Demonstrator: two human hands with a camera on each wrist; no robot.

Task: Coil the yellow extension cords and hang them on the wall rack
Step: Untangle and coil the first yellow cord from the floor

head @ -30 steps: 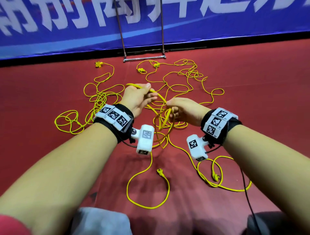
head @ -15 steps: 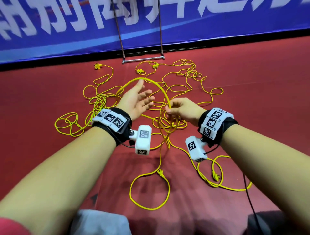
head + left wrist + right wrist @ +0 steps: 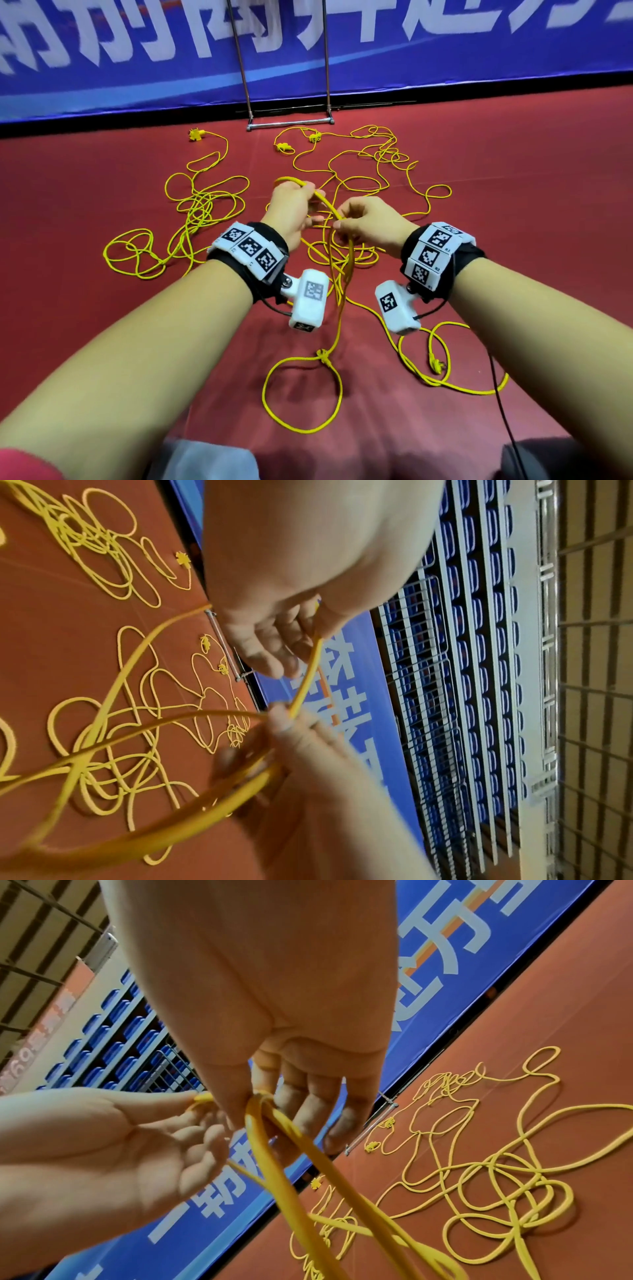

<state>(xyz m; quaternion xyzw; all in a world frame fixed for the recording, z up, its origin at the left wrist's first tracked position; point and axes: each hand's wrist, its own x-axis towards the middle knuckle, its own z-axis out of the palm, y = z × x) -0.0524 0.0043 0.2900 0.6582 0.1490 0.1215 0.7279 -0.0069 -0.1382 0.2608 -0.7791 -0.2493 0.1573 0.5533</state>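
Note:
Yellow extension cords (image 3: 205, 205) lie tangled across the red floor. My left hand (image 3: 294, 205) pinches one yellow cord (image 3: 322, 200) between thumb and fingers, and the strand arcs over to my right hand (image 3: 363, 222). The right hand grips several hanging loops of that cord (image 3: 342, 274), which drop down between my wrists to a plug (image 3: 323, 356) on the floor. In the left wrist view the strand (image 3: 308, 669) runs from the left fingers (image 3: 267, 653) to the right hand (image 3: 308, 739). In the right wrist view the loops (image 3: 274, 1150) hang from my right fingers (image 3: 301, 1102).
A metal rack frame (image 3: 289, 123) stands at the back against a blue banner wall (image 3: 445, 41). Loose plugs (image 3: 195, 134) lie near its base. Another cord loop (image 3: 442, 356) with a plug lies under my right forearm. Grey knees show at the bottom edge.
My left hand, open with a wide arc of cord half a second ago, has closed on the cord and come toward the right hand. The arc has shrunk to a short strand.

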